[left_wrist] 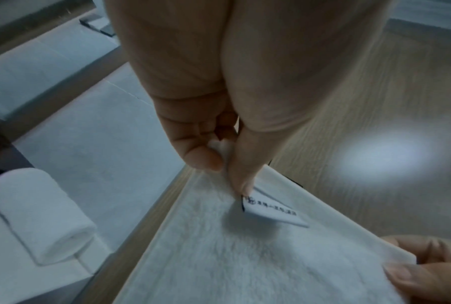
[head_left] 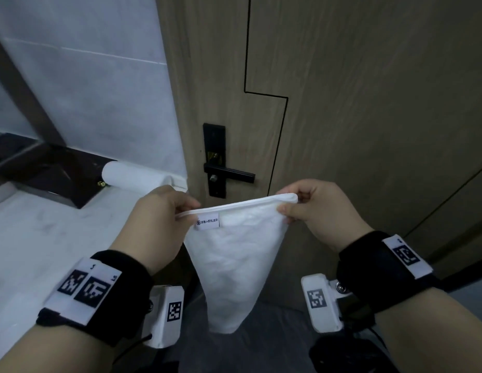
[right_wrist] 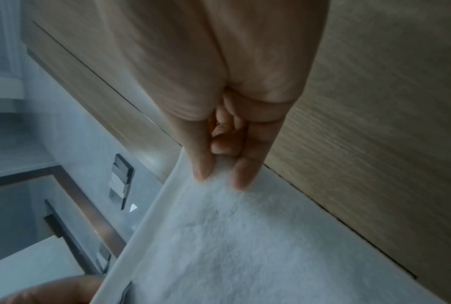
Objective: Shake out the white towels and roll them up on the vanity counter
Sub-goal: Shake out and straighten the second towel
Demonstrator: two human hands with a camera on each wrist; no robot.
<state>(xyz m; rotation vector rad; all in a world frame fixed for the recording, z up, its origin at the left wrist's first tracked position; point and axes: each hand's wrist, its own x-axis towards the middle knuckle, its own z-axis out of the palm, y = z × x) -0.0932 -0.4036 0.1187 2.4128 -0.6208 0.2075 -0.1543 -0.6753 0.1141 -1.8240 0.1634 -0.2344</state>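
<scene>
A small white towel (head_left: 234, 262) hangs in the air in front of a wooden door, its top hem stretched between both hands. My left hand (head_left: 164, 214) pinches the hem's left corner beside a sewn label (head_left: 207, 222). My right hand (head_left: 304, 205) pinches the right corner. The cloth narrows to a point below. In the left wrist view thumb and fingers (left_wrist: 224, 164) clamp the towel (left_wrist: 245, 257) just above the label (left_wrist: 273, 214). In the right wrist view fingertips (right_wrist: 219, 174) nip the towel (right_wrist: 245, 236). A rolled white towel (head_left: 134, 177) lies on the counter (head_left: 45, 238), also seen in the left wrist view (left_wrist: 40, 216).
The white vanity counter reaches from the left to the door frame, with a dark tray (head_left: 59, 170) at its back. The wooden door (head_left: 369, 103) has a black lever handle (head_left: 229, 173) just beyond the towel. A tiled wall (head_left: 99, 76) rises behind the counter.
</scene>
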